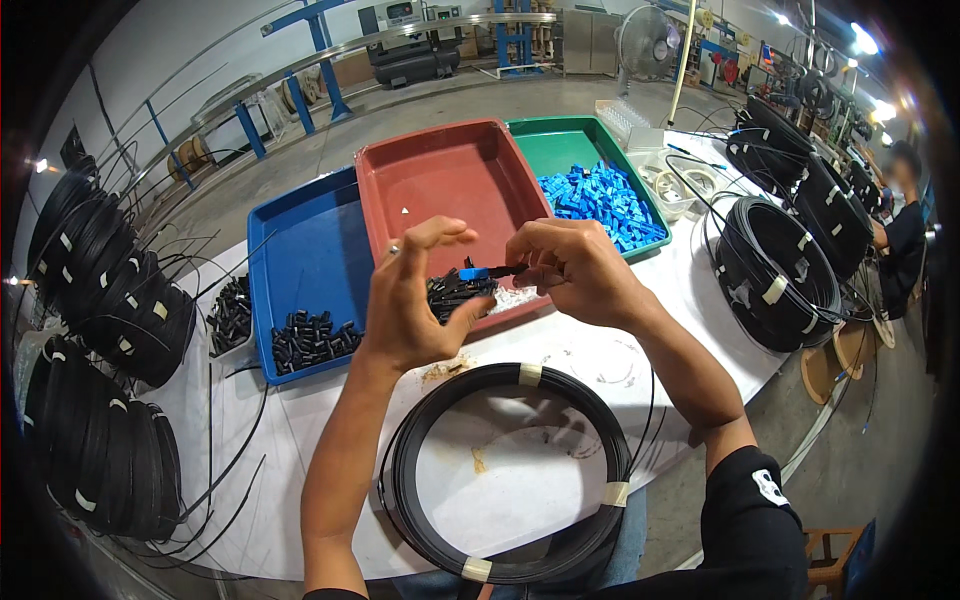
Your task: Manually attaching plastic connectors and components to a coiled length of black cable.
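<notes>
Above the front of the red tray [455, 185], my right hand [590, 270] pinches a small blue-and-black cable connector [482, 272], its blue part pointing left. My left hand [410, 300] is just left of the connector, thumb and fingers spread apart with a gap to it. Beneath the hands, small black parts [455, 297] and small white pieces [515, 298] lie in the tray's near end. In front of me, a coil of black cable [405, 470], bound with pale tape, rests at the table's near edge.
A blue tray [310, 235] holds black parts; a green tray [530, 128] holds many blue pieces. Stacked black cable coils stand at left [100, 440] and right [775, 270]. Loose cable ends stick out over the white table [320, 430]. A person [905, 240] is at far right.
</notes>
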Motion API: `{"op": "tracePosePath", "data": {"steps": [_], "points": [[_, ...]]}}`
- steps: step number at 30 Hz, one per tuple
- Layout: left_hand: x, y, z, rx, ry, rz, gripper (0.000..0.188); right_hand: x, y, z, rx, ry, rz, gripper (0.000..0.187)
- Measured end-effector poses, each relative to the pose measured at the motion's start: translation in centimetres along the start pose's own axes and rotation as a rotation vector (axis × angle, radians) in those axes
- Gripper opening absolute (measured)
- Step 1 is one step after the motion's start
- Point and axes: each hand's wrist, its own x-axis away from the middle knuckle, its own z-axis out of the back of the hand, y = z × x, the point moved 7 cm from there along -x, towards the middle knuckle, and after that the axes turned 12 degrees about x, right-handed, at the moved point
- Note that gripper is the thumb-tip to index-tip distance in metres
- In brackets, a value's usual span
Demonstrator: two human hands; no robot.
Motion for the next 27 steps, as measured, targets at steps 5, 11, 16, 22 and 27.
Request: {"op": "tracePosePath", "data": {"steps": [5, 11, 16, 22, 27], "points": [[-0.9, 2.2, -0.2, -0.779, -0.331, -0.138, 0.044, 0.1, -0.6, 0.5, 0.026, 0.025, 0.074, 0.020], [0.5, 1.2, -1.4, -0.740, -0.565, -0.096, 0.029, 0.7, -2.4, 0.8, 0.100, 0.005, 0.230, 0.016], [1.6, 0.4, -3.1, -0.659, -0.660, -0.106, 0.028, 1.2, -3.0, 0.6, 0.141, -0.047, 0.286, 0.018], [2.3, 0.2, -3.9, -0.568, -0.669, -0.057, 0.026, 1.3, -3.6, 0.7, 0.215, -0.069, 0.350, 0.022], [2.6, 0.1, -4.4, -0.482, -0.656, -0.075, 0.025, 1.2, -3.5, 0.8, 0.208, -0.036, 0.392, 0.022]]}}
